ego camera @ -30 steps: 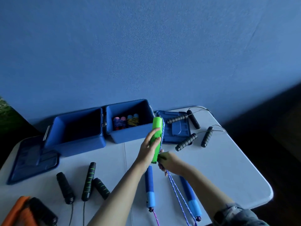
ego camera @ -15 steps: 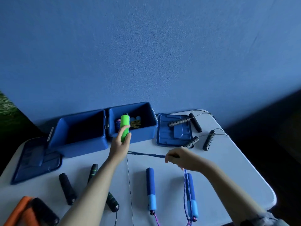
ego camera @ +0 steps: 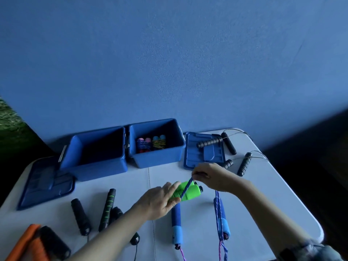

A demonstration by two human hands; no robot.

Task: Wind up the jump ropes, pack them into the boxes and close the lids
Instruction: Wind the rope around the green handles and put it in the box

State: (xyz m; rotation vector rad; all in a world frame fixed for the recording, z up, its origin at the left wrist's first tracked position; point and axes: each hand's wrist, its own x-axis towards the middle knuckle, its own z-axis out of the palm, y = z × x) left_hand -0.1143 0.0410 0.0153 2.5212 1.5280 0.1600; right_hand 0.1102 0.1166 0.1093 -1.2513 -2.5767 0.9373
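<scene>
My left hand (ego camera: 158,201) grips the bright green jump-rope handles (ego camera: 188,192) above the table's middle. The blue braided rope (ego camera: 185,187) crosses over them, and my right hand (ego camera: 212,176) pinches it just above the handles. The rest of that rope hangs down to the right and runs off the table's front edge. Two open blue boxes stand at the back: the left box (ego camera: 98,166) looks dark inside, the right box (ego camera: 160,159) holds two wound ropes with pink and light-blue handle ends.
Blue lids lie at the far left (ego camera: 45,183) and right of the boxes (ego camera: 204,150). Two blue handles (ego camera: 177,223) lie in front, black handles (ego camera: 107,208) at the left, black ribbed handles (ego camera: 243,163) with thin cable at the back right, orange handles (ego camera: 24,243) at the bottom left.
My left hand brought the green handles from the right box back down to the table's middle and turned them sideways. My right hand moved up close, laying the rope across them.
</scene>
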